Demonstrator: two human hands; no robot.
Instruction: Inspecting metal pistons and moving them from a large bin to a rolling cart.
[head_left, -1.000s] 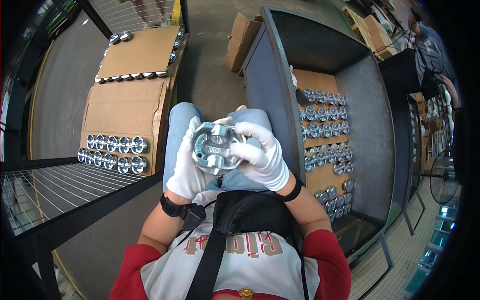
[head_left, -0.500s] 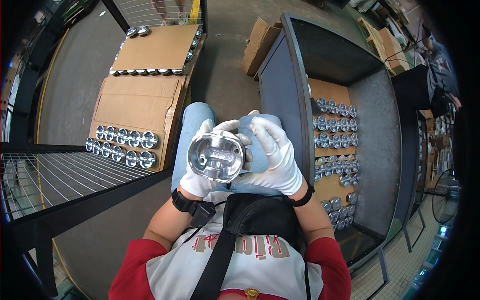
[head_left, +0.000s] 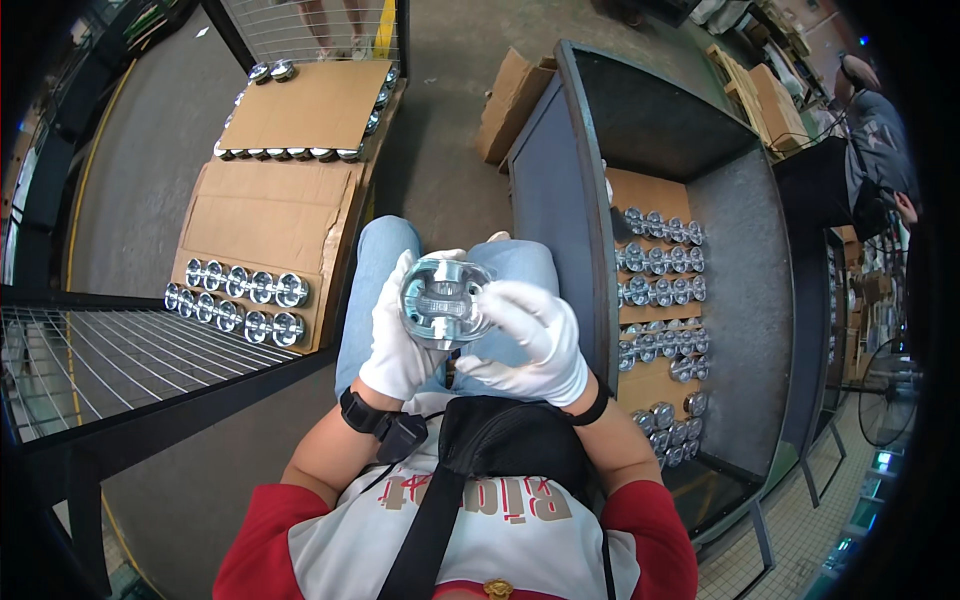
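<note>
A shiny metal piston (head_left: 445, 303) is held over my lap, its hollow underside facing up. My left hand (head_left: 392, 350), in a white glove, grips it from the left side and from beneath. My right hand (head_left: 540, 345), gloved too, hovers at the piston's right edge with thumb and fingers apart. Its fingertips overlap the rim; whether they touch it, I cannot tell. Nothing shows between the right thumb and fingers.
On my left, rows of pistons (head_left: 235, 310) stand on a cardboard sheet (head_left: 265, 215), beside a wire-mesh panel (head_left: 130, 360). A deep metal bin (head_left: 740, 290) at right holds several rows of pistons (head_left: 660, 290). Another person (head_left: 880, 150) stands at far right.
The piston has turned in my left hand and shifted slightly right and up. My right hand has moved lower, with its fingers brought to the piston's right edge.
</note>
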